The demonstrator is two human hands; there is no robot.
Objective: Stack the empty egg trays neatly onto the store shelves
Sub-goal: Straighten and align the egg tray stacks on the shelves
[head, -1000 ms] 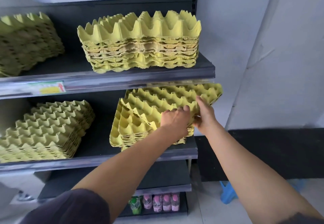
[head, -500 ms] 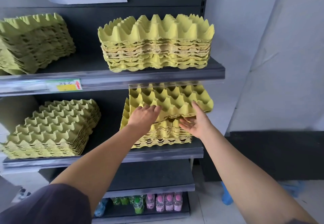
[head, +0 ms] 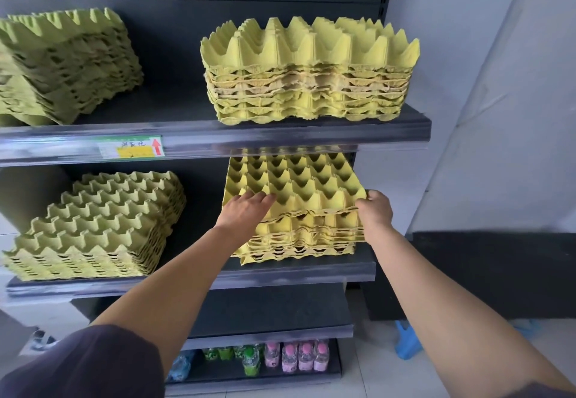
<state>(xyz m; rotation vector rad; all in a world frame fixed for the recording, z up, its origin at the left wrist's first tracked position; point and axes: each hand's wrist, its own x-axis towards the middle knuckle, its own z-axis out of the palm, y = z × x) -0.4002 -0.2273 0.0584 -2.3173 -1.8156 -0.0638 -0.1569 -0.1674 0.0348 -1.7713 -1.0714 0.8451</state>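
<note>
A stack of yellow egg trays (head: 299,229) sits on the right of the middle shelf (head: 299,269). Its top tray (head: 296,182) lies roughly square on the pile. My left hand (head: 246,210) rests flat on the top tray's front left corner, fingers straight. My right hand (head: 375,210) grips the top tray's front right corner, with its fingers curled over the edge. Three more tray stacks stand on the shelves: upper right (head: 308,73), upper left (head: 62,67) and middle left (head: 99,226).
The upper shelf (head: 405,132) overhangs the stack closely and carries a green and yellow price label (head: 131,149). Small bottles (head: 290,357) fill the bottom shelf. A grey wall stands to the right, with a blue object (head: 408,341) on the floor.
The top tray, skewed and sticking out to the right a second ago, has been turned and pushed back square onto the stack. My hands have shifted to its two front corners.
</note>
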